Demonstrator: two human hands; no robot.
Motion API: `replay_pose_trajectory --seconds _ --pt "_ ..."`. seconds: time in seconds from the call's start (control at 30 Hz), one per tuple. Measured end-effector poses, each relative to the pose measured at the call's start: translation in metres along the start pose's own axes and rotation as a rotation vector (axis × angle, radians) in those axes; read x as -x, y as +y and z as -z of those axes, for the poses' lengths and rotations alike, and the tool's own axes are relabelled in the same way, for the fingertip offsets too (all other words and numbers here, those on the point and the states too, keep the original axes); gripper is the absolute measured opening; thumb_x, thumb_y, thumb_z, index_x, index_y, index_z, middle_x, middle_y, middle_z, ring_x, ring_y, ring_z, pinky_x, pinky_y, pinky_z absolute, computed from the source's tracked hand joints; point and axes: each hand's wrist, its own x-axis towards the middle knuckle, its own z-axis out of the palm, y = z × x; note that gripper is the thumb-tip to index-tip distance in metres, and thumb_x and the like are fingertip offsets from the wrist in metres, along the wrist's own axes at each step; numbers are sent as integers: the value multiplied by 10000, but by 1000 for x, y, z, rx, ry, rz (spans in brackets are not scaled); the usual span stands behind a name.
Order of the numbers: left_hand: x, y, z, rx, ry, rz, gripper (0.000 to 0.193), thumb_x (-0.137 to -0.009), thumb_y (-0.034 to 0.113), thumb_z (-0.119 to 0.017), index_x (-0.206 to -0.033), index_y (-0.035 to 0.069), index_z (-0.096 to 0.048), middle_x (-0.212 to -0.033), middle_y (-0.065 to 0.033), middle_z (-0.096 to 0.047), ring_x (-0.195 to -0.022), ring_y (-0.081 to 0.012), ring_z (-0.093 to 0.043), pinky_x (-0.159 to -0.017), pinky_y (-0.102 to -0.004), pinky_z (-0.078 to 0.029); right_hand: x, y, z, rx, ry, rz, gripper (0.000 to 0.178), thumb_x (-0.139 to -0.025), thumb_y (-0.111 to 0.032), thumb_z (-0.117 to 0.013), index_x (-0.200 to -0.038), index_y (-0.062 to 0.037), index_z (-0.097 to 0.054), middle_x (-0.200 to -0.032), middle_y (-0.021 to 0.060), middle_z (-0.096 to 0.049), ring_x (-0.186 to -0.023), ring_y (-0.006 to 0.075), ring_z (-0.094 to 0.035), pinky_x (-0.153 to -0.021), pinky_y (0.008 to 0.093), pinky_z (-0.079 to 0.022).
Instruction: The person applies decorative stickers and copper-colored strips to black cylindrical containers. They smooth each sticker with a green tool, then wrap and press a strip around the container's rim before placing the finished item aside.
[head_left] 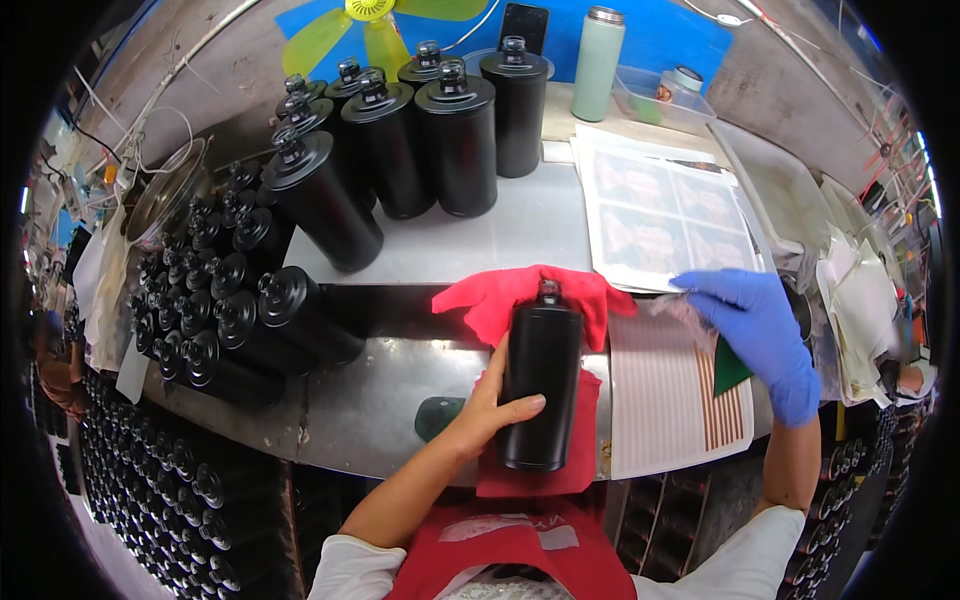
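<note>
The left grip (492, 410) is closed around a black bottle (541, 390), its thumb lying across the lower front. The bottle is held above the near edge of the metal surface (370, 400), in front of the apron (545, 530). Its long axis runs away from the body, neck at the far end, base toward the apron.

The gloved right grip (752, 315) is well apart from the bottle, to its right and roughly level with its neck; the left is the nearer of the 2, already touching. The right fingers are bent over a crumpled clear film (690, 318); whether they pinch it, I cannot tell.

Behind the bottle's neck lies a red cloth (480, 300). To the right are a striped sheet (650, 400) and a green piece (730, 368); beyond them, printed sheets (665, 200). Farther left, 8 large black bottles (457, 140) stand together.
</note>
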Motion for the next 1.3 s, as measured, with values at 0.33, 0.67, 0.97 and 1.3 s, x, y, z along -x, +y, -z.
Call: replay_pose_trajectory --seconds 0.33,0.67,0.97,1.3 --pt "12 -4 -18 -572 102 -221 905 -856 184 -607 -1441 -32 48 -1467 -206 -197 -1348 -279 -259 -1092 -357 -219 64 -56 -5 -216 -279 138 292 -782 -54 -672 -1060 -143 -692 -673 69 -600 -590 137 -580 -592 245 -462" --pt "47 28 -14 -350 -96 -463 744 -888 584 -365 -1264 -49 -475 -1286 -160 -406 -1148 -235 -439 -979 -362 -338 47 -54 -45 -480 -526 187 279 -798 -122 -663 -1071 -177 -684 -846 86 -669 -713 218 -629 -707 284 -503" --pt "22 30 -14 -248 192 -347 91 -852 -11 -625 -923 -36 -575 -961 -73 -534 -721 -82 -548 -580 -204 -465 8 -12 -91 -402 -351 -124 331 -718 -266 -756 -981 -78 -681 -759 79 -626 -682 156 -572 -665 263 -473" --pt "65 80 -32 -507 80 -558 170 -698 -95 -709 -842 -41 -635 -902 -160 -612 -718 -172 -607 -579 -238 -475 69 -37 -72 -816 -198 23 132 -690 -24 -760 -801 -16 -689 -829 79 -627 -760 151 -614 -667 255 -480"
